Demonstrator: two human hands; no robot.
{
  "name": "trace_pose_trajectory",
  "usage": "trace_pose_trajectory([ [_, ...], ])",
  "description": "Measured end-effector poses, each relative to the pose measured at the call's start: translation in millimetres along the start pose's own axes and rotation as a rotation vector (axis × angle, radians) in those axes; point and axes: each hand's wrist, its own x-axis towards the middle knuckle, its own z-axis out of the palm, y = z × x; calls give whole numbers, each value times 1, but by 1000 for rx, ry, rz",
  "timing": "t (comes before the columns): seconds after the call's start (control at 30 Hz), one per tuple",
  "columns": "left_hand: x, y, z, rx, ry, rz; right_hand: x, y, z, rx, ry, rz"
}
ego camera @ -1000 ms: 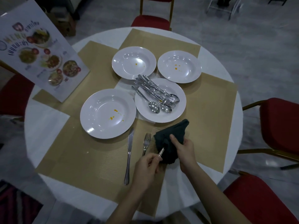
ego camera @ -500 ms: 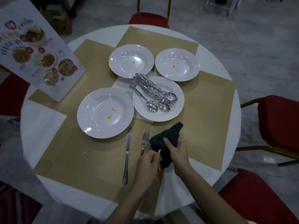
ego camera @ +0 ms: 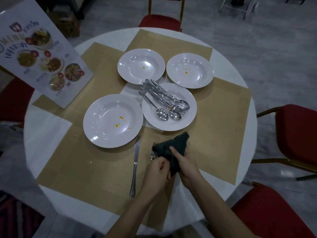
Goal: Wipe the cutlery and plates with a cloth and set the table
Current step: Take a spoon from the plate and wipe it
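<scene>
Beside the knife, the right hand squeezes the cloth; the left hand pinches something hidden. A loose pinch could drop it.

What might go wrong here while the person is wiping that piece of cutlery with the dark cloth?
The cloth hangs over the fork lying on the mat, so a tug might drag the fork askew. Three plates carry orange specks; the same cloth may smear them. The cutlery pile juts over its plate's rim and might slide off if bumped.
</scene>
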Motion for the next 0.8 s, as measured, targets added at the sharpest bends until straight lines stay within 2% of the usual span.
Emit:
trace_pose_trajectory([
  [0.13, -4, -2, 1, -9, -51, -37, 10, -4, -2, 9, 139, -38],
  [0.3, -6, -2, 9, -26, -68, -56, 3, -8, -4, -57, 238, -149],
  [0.43, -6, -5, 6, -46, -22, -56, -9, 1, 4, -16, 168, -120],
  [0.63, -16, -8, 9, -51, -38, -76, 1, -6, -5, -128, 222, -178],
  [0.8, -11, -10, 7, -96, 59, -96, -12, 6, 8, -112, 152, -165],
])
